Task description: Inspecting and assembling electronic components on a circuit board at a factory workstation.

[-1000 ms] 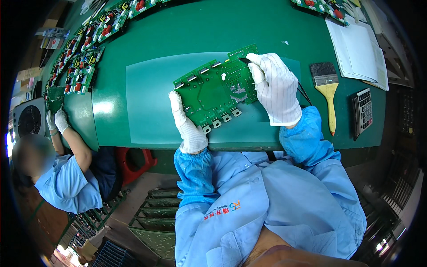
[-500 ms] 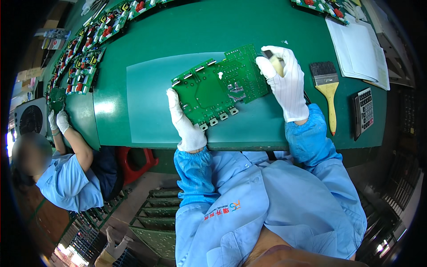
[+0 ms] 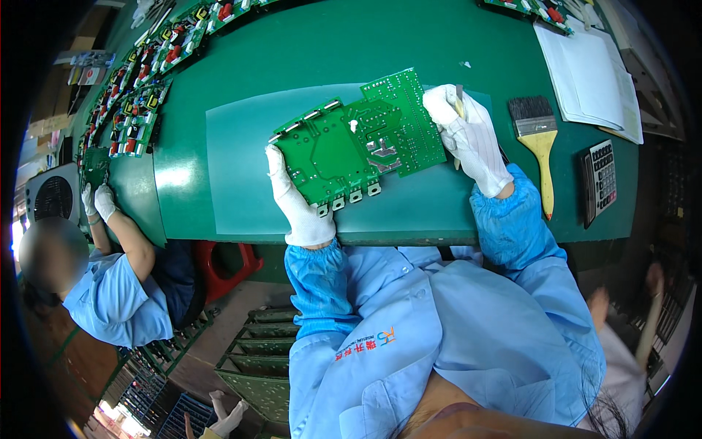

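Left hand (image 3: 296, 197), white glove, fingers closed along the lower-left edge of the board (image 3: 358, 143), gripping it. Right hand (image 3: 468, 135), also gloved, curled shut round a thin tool (image 3: 459, 102) w/ pale handle, knuckles touching the board's right end. Board is green, solder side up, held just over a paler green mat (image 3: 234, 175) on the table (image 3: 329, 51), centre, near its front edge. Long axis runs lower-left to upper-right; narrower perforated end points up-right toward right hand, row of small white connectors along the lower edge facing the person. Right of the hand: brush (image 3: 537, 139), black bristles away from the person, yellow handle toward them. Beyond it a dark calculator (image 3: 601, 179), then white paper sheets (image 3: 589, 73) at upper right, print too small to read. Far left: row of populated boards (image 3: 135, 95) w/ red & yellow parts along the table edge. A co-worker (image 3: 110, 293) in blue sits there, gloved hands at a small green board (image 3: 95, 164). Grey fan (image 3: 51, 197) beside them.
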A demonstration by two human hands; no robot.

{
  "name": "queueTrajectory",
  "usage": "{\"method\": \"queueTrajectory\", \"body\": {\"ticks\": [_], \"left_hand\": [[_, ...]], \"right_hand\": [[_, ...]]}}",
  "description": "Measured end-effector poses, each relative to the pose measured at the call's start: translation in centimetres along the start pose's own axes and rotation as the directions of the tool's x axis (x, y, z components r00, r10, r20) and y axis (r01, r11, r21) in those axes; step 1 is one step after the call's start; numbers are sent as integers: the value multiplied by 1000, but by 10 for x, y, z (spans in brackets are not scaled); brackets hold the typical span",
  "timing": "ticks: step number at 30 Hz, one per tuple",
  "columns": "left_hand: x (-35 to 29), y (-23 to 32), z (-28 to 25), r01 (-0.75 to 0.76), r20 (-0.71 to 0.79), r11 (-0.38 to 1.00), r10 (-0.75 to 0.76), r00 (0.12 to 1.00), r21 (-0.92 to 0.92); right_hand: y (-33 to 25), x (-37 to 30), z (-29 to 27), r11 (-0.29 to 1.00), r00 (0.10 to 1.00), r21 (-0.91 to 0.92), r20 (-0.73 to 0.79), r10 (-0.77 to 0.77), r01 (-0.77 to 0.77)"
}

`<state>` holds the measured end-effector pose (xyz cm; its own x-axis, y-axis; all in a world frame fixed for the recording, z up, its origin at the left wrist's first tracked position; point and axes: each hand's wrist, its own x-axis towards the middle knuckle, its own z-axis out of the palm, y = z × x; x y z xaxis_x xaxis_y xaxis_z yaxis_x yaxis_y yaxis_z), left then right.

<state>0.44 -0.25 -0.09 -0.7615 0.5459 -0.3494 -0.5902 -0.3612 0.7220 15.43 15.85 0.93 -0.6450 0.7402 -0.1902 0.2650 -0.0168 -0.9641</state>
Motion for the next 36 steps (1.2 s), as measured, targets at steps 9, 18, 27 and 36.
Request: {"method": "queueTrajectory", "body": {"ticks": [9, 18, 27, 36], "left_hand": [[-1, 1, 6, -30, -39, 998, 32, 999, 48], [1, 0, -2, 0, -15, 1000, 0, 1000, -13], [1, 2, -1, 9, -5, 1000, -9, 1000, -15], [3, 1, 2, -16, -46, 1000, 16, 999, 8]], "right_hand": [[9, -3, -5, 938, 989, -316, 82, -123, 143], [3, -2, -1, 997, 998, -44, -14, -69, 68], [-4, -5, 1, 979, 995, 179, 24, 98, -101], [-6, -6, 0, 965, 989, 215, 55, 139, -148]]}}
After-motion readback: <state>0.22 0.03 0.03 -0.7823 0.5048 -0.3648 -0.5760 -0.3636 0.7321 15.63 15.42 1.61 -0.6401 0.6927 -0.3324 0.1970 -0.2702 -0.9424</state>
